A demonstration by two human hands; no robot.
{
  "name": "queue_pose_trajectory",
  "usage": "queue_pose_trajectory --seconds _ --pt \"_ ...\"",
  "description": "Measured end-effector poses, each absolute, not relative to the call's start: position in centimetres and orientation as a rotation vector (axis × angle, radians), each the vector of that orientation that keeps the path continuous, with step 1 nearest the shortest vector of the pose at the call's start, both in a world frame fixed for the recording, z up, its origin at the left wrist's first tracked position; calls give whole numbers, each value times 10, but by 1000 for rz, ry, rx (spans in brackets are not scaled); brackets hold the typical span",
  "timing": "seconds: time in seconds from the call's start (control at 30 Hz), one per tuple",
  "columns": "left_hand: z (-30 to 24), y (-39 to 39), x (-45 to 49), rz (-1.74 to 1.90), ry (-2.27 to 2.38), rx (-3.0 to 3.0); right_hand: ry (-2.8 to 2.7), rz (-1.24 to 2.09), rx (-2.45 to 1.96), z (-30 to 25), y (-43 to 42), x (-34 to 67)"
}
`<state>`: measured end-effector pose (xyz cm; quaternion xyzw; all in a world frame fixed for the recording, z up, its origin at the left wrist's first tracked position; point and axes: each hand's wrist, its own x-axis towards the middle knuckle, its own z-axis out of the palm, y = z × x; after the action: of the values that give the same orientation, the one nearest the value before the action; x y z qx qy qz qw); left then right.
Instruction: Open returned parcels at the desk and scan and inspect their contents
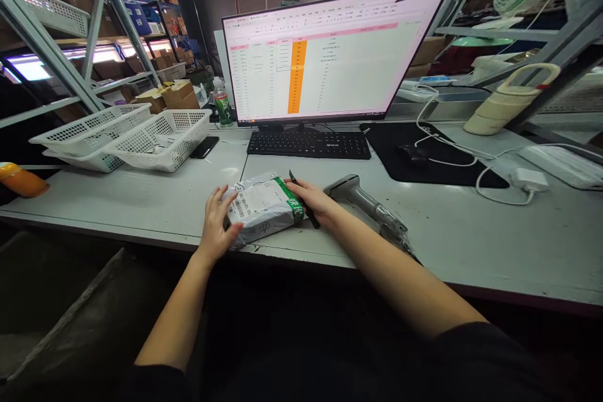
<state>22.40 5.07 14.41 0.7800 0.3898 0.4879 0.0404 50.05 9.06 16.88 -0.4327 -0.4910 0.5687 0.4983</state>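
A grey plastic parcel (261, 207) with a white label and a green stripe lies near the front edge of the grey table (141, 201). My left hand (217, 223) rests on the parcel's left end with fingers spread and curled over it. My right hand (315, 201) touches the parcel's right end and grips a black pen (304, 198) that sticks out past my fingers. A grey handheld barcode scanner (360, 198) lies just right of my right hand.
A monitor (330, 56) showing a spreadsheet stands behind a black keyboard (308, 143). White mesh baskets (160, 138) sit at the left with a phone (203, 147) and a green bottle (222, 103). A black mouse pad (424, 157) with cables lies right.
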Motion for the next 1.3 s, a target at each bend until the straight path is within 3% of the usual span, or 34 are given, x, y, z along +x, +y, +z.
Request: queue_pose_trajectory --seconds 0.23,0.3,0.4,0.73,0.9,1.0,1.1,1.3 --pt "114 13 222 1323 1840 2321 -1205 1343 -1125 171 87 498" --pt "121 9 220 1258 1804 2390 -1264 1306 -1165 173 86 498" --pt "145 1 221 1443 1600 2364 -1399 1179 -1204 181 82 501" --pt "195 13 218 1551 1121 1390 -1565 923 -1038 212 58 508" --pt "221 17 210 1610 1315 1953 -1679 801 -1007 216 51 505" --pt "248 9 209 1174 1308 2644 -1740 784 -1000 223 50 505" --pt "263 4 215 653 1241 2861 -1773 706 -1011 229 49 506" --pt "267 11 221 524 1357 2895 -1932 221 -1199 243 46 494"
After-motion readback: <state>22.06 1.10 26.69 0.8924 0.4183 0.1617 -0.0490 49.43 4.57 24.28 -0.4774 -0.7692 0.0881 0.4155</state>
